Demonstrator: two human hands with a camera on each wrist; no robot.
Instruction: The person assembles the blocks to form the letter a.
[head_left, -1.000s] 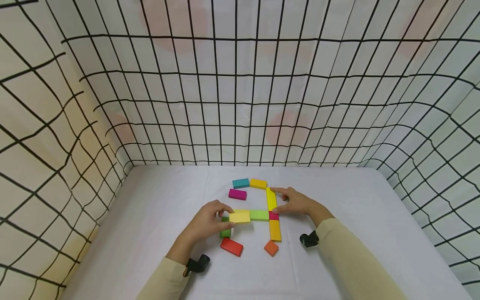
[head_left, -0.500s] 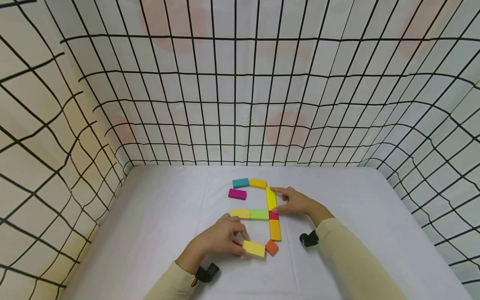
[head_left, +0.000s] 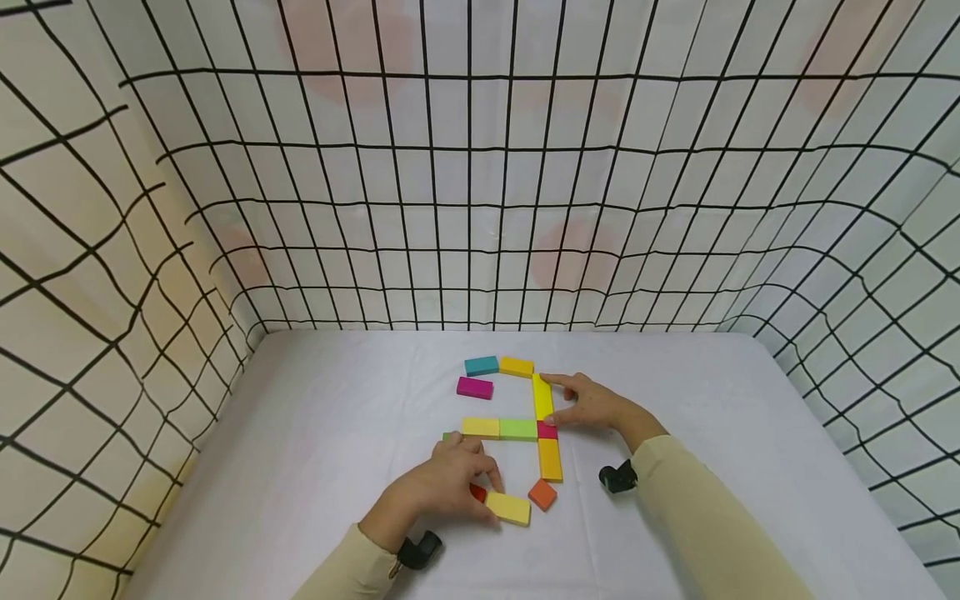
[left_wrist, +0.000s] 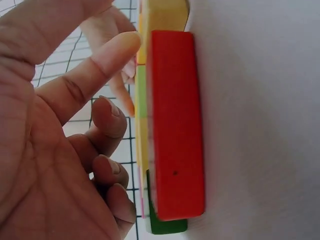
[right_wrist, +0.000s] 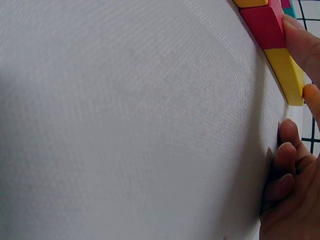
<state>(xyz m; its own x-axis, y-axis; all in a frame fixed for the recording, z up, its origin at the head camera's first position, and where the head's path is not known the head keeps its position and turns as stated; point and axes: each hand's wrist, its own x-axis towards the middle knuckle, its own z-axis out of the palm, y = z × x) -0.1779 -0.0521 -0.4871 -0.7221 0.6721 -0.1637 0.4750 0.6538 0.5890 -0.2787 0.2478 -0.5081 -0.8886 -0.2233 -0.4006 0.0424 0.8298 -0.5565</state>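
Observation:
My left hand [head_left: 446, 479] is low over the table, its thumb and index finger at the left end of a pale yellow block [head_left: 512, 509], pinching it across its width. Beneath that hand is a red block [left_wrist: 177, 125], mostly covered in the head view. A dark green block [left_wrist: 167, 225] lies beyond it. My right hand [head_left: 592, 407] rests at the right of the row: the index fingertip touches the far end of a bright yellow block [head_left: 542, 398], the thumb the crimson block [right_wrist: 262, 25]. Its other fingers curl on the cloth.
A light green block [head_left: 518, 430] joins the crimson one to another pale yellow block [head_left: 481, 428]. An amber block [head_left: 550, 460] points toward me, with an orange block [head_left: 542, 494] below. Teal [head_left: 481, 366], golden [head_left: 517, 367] and magenta blocks [head_left: 475, 388] lie farther back. Black netting [head_left: 480, 250] surrounds the table.
My left hand has carried the pale yellow block from the left of the row toward me and rightward, and lowered it beside the red and orange blocks. My right hand stays in place.

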